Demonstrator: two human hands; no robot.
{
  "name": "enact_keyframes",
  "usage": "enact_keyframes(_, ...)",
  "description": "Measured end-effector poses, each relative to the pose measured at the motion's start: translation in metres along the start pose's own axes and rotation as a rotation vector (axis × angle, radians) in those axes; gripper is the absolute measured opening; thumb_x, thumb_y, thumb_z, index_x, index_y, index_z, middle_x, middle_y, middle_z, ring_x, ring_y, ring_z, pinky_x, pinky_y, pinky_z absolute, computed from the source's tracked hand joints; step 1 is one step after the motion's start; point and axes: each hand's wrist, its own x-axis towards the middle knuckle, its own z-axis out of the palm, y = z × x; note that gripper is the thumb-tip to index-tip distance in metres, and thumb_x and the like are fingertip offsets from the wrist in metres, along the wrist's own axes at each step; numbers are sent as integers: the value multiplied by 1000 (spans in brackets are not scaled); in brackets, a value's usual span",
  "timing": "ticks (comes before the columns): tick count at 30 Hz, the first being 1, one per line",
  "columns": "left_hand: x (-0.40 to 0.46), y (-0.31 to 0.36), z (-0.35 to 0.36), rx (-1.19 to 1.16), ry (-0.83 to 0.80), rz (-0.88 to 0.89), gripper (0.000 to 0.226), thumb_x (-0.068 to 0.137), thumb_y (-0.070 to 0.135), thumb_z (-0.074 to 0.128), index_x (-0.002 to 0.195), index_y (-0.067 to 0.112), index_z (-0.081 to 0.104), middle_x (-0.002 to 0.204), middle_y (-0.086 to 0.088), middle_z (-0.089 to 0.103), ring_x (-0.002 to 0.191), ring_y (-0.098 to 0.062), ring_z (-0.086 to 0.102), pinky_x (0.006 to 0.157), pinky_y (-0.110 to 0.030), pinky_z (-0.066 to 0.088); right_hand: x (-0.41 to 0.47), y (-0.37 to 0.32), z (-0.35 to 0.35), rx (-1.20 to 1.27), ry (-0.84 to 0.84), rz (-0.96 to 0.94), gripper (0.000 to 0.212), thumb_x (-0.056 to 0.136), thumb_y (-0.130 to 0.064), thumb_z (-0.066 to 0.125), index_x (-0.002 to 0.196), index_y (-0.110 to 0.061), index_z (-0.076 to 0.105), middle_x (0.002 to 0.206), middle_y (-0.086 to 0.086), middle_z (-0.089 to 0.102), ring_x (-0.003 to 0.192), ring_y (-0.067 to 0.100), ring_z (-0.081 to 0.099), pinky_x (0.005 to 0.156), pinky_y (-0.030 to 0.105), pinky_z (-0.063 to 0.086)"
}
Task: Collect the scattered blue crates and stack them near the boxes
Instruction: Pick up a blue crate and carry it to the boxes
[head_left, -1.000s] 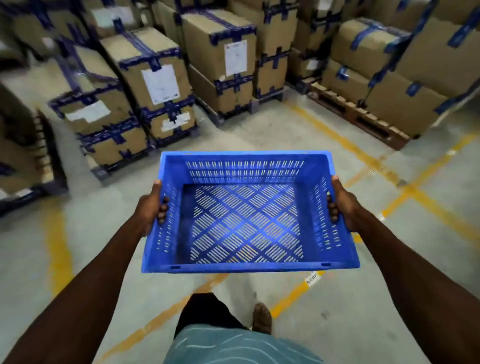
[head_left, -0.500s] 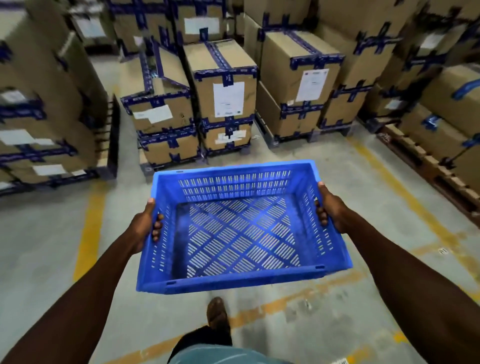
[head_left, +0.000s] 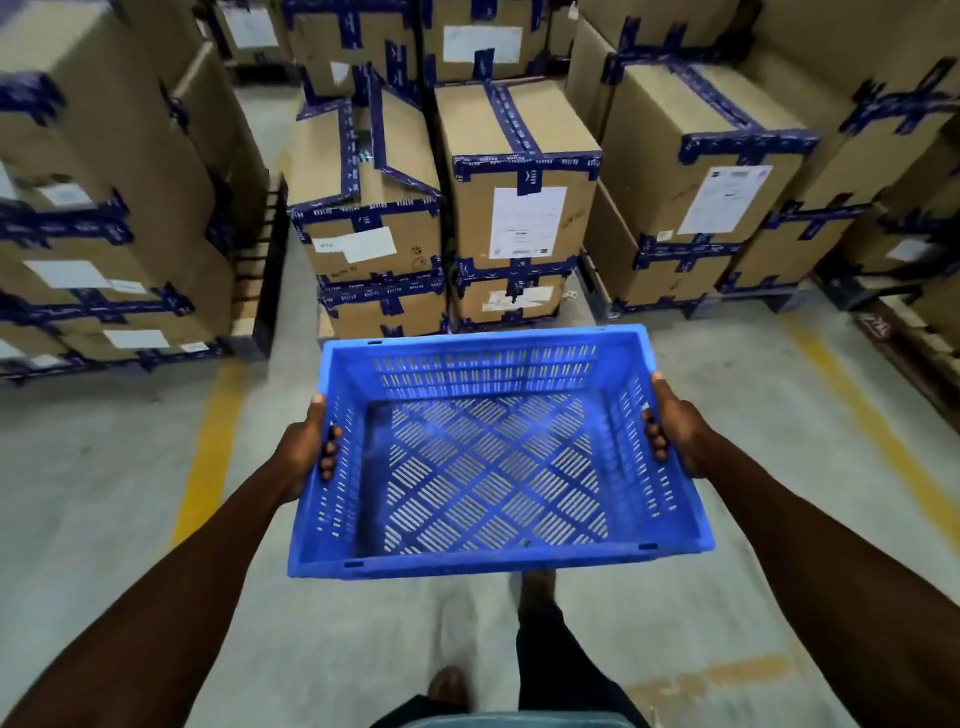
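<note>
From the head view, one blue crate (head_left: 493, 457) is held in the air in front of the person, above the concrete floor (head_left: 104, 493), with its open top facing up and its slotted bottom and walls bare inside. Two hands carry it, one at each short side. The left hand (head_left: 306, 447) grips the left wall, thumb lying along the rim and fingers curled through to the inner face; the right hand (head_left: 675, 426) grips the right wall the same way, thumb on the rim and fingertips showing inside. The hands are well apart, the whole crate between them, and both forearms reach in from the lower corners. Below the crate two feet show, one near the bottom edge and one just under the crate's near rim, with a dark trouser leg. Beyond the crate stand stacked cardboard boxes (head_left: 524, 208) bound with dark blue tape, most bearing white labels; the nearest group just past the far rim shows four boxes, two stacks of two side by side. More stacks stand to the left and right, too many and too blurred to count. Two yellow floor lines (head_left: 208, 441) run toward the boxes, one on each side of the crate.
</note>
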Motion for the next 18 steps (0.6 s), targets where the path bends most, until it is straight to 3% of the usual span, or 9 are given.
enact_keyframes(12,175,49,74,-18,136,-154,63,92,72,35,78,12,49,59,-4,41,38,-16,37,40,-25,35,225,-89,52,-123,-85,42,69,91,-77,36,71,-11,48,56,6,41,43,20,35,44,26,32)
enact_keyframes(18,312,16,108,-31,183,-194,64,93,70,34,81,10,54,58,-3,43,39,-17,39,39,-25,36,359,-62,113,-124,-41,97,68,91,-76,38,72,-13,50,55,5,41,41,20,35,44,26,32)
